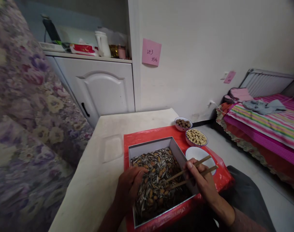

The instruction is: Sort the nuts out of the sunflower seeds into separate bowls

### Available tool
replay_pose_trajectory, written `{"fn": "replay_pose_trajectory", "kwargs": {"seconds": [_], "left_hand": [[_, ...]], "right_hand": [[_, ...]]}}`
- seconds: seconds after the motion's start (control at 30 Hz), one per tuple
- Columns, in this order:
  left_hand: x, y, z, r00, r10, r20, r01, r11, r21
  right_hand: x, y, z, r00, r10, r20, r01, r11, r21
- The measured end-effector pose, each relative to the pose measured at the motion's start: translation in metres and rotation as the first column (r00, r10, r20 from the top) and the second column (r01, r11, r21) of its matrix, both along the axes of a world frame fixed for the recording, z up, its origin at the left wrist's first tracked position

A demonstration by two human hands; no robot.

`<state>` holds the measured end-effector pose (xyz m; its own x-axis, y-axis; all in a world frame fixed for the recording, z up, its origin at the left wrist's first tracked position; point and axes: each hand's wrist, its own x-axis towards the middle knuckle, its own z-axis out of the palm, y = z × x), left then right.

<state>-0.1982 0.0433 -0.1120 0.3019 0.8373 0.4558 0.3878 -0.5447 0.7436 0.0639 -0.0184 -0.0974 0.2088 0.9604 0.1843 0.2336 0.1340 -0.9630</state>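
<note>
A grey box on a red sheet holds mixed striped sunflower seeds and brown nuts. My right hand is closed on a pair of wooden chopsticks, whose tips reach down into the seeds. My left hand rests inside the box at its left side, fingers curled into the seeds; what they grip, if anything, is hidden. Beside the box stands an empty white bowl, then a bowl of pale peanuts and a bowl of brown nuts.
The box sits on a pale table. A flowered curtain hangs on the left. A white cabinet with a kettle stands behind. A striped bed lies at the right. A pink note is stuck on the wall.
</note>
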Motion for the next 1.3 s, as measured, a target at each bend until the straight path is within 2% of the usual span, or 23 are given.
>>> {"fn": "replay_pose_trajectory", "kwargs": {"seconds": [0.17,0.3,0.5,0.6,0.83,1.0,1.17,1.3], "left_hand": [[0.0015,-0.0013,0.002,0.999,0.022,0.023,-0.021,1.0,-0.016],[0.0018,-0.0009,0.0017,1.0,0.021,0.019,-0.021,1.0,-0.014],[0.0006,0.0004,0.0005,1.0,0.005,0.01,-0.005,1.0,0.02],[0.0002,-0.0002,0.0006,1.0,0.006,0.002,-0.006,1.0,0.021],[-0.0007,0.0017,-0.0037,1.0,-0.013,0.0,0.013,0.999,0.039],[0.0,0.0018,-0.0023,1.0,-0.009,-0.006,0.01,0.999,0.046],[0.0009,0.0007,-0.0009,1.0,0.004,-0.013,-0.003,0.999,0.039],[0.0011,0.0014,-0.0026,1.0,0.002,-0.017,-0.002,0.999,0.036]], "right_hand": [[-0.0018,-0.0012,0.0051,1.0,0.019,0.001,-0.019,1.0,-0.023],[-0.0017,0.0011,0.0028,0.998,0.056,0.008,-0.055,0.997,-0.046],[0.0004,0.0058,-0.0003,0.997,-0.011,0.078,0.008,0.999,0.047],[0.0013,0.0054,-0.0008,0.998,-0.014,0.063,0.011,0.998,0.055],[-0.0005,0.0007,0.0008,0.996,0.06,0.059,-0.059,0.998,-0.018],[-0.001,-0.0017,0.0049,1.0,0.015,-0.028,-0.015,1.0,-0.011],[-0.0048,-0.0041,0.0087,0.995,0.095,-0.034,-0.096,0.995,-0.032],[-0.0052,-0.0023,0.0057,0.999,0.03,0.014,-0.03,1.0,0.003]]}}
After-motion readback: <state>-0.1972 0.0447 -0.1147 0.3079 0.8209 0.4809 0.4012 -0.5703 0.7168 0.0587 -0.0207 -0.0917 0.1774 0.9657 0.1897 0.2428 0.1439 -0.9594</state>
